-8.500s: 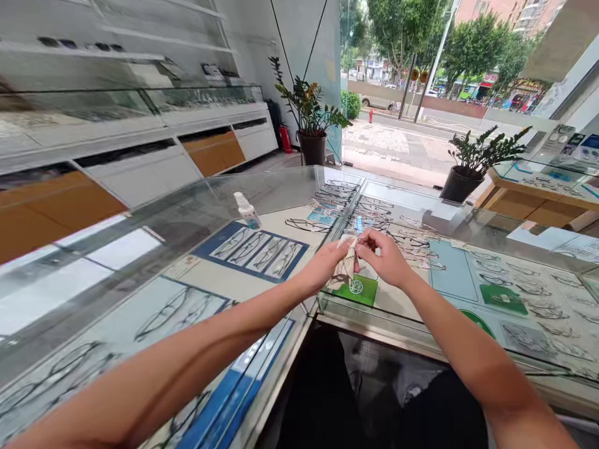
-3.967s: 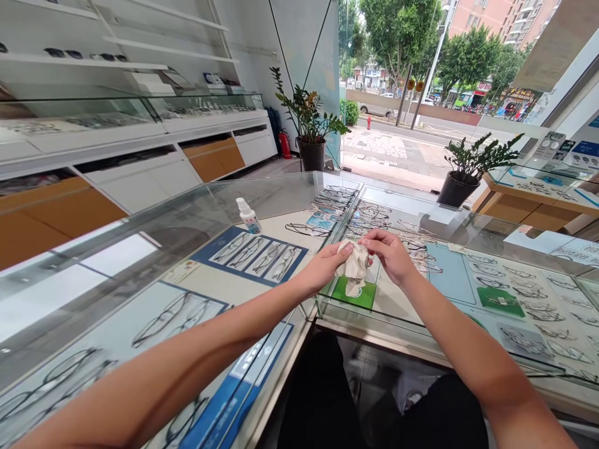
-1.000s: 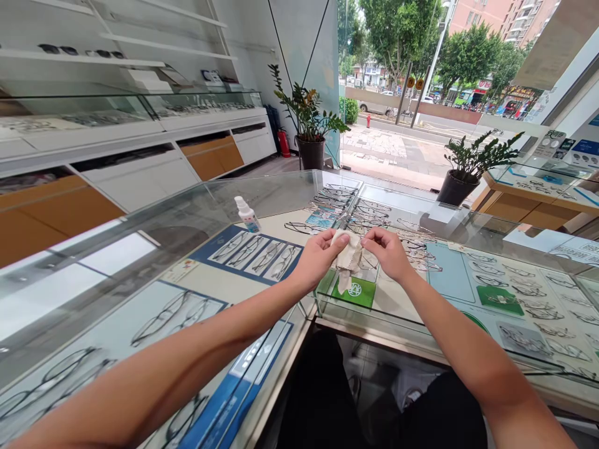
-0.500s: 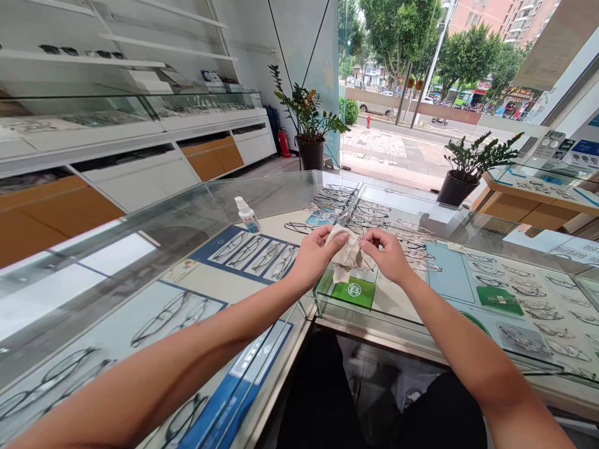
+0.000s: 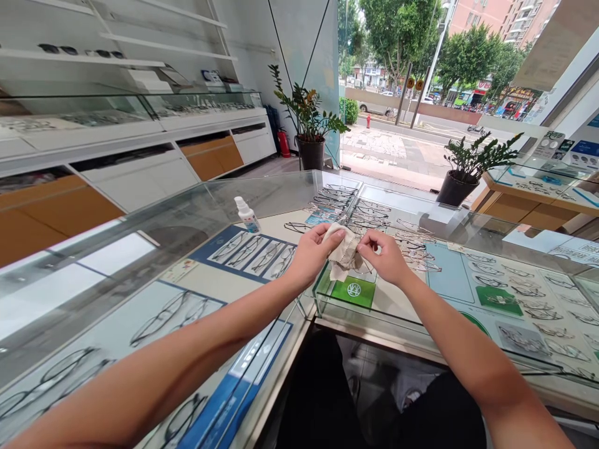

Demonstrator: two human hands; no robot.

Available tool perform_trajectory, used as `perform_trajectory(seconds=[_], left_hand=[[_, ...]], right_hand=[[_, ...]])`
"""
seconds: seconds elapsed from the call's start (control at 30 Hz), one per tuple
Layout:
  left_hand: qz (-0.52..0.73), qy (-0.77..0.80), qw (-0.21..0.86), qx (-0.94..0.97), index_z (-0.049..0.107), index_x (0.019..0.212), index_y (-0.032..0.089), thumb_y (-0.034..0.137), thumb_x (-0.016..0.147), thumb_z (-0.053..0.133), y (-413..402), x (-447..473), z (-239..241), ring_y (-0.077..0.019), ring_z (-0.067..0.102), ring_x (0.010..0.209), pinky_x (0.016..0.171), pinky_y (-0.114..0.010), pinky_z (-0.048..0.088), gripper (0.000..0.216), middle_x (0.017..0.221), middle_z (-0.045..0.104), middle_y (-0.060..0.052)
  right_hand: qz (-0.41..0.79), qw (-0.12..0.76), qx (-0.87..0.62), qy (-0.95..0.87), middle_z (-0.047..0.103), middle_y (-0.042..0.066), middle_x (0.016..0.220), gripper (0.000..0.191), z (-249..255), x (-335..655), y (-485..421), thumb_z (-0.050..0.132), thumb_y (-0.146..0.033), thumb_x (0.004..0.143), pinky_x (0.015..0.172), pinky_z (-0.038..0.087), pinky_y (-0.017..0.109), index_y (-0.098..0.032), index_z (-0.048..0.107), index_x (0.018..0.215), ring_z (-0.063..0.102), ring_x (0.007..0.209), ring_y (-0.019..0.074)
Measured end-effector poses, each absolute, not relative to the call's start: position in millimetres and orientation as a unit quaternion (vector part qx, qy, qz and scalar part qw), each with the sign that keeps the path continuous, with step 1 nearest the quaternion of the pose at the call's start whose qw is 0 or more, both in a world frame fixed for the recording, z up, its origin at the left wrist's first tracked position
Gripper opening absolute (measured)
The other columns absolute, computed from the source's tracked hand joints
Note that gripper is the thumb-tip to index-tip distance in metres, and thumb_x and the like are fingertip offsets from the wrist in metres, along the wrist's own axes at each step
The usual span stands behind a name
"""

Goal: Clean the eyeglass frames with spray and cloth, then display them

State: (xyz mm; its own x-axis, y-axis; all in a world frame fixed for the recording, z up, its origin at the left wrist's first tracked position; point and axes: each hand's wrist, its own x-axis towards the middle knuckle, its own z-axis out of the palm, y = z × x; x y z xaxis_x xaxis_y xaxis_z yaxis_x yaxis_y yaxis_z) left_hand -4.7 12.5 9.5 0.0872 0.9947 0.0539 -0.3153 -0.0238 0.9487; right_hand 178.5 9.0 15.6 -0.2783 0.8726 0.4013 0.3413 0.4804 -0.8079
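My left hand (image 5: 316, 252) is closed on a crumpled beige cleaning cloth (image 5: 340, 249), thumb on top. Against the cloth's right side, my right hand (image 5: 381, 254) pinches a pair of thin-framed eyeglasses (image 5: 367, 269). The cloth covers much of these glasses, and their thin rim is hard to separate from the frames behind. Both hands are just above the glass counter, over a green card (image 5: 354, 292) with a white round logo. A white spray bottle (image 5: 246, 215) stands on the counter beyond my left hand.
Rows of eyeglasses (image 5: 374, 212) lie behind the hands, with more frames (image 5: 528, 284) in the case at right. Another display case (image 5: 163, 318) runs along my left. Potted plants (image 5: 309, 131) stand near the glass front. A red fire extinguisher (image 5: 283, 143) is by the wall.
Both hands have shifted slightly with the cloth, the right one a little to the left and lower. The cloth's folds have changed shape. The bottle has stayed in place.
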Motion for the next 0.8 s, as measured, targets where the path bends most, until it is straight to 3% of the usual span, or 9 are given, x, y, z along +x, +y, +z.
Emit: perform_trajectory(seconds=[0.8], left_hand=[[0.556,0.389,0.561,0.474,0.062,0.080,0.017,0.054,0.064,0.088,12.5,-5.3,7.5,-0.0096,0.047,0.055,0.054,-0.023,0.038,0.048,0.064,0.058,0.004]], right_hand=[[0.273,0.391,-0.415,-0.775,0.050,-0.004,0.065,0.016,12.8,177.5,7.6,0.057,-0.024,0.082,0.065,0.035,0.029,-0.023,0.051,0.068,0.047,0.063,0.0135]])
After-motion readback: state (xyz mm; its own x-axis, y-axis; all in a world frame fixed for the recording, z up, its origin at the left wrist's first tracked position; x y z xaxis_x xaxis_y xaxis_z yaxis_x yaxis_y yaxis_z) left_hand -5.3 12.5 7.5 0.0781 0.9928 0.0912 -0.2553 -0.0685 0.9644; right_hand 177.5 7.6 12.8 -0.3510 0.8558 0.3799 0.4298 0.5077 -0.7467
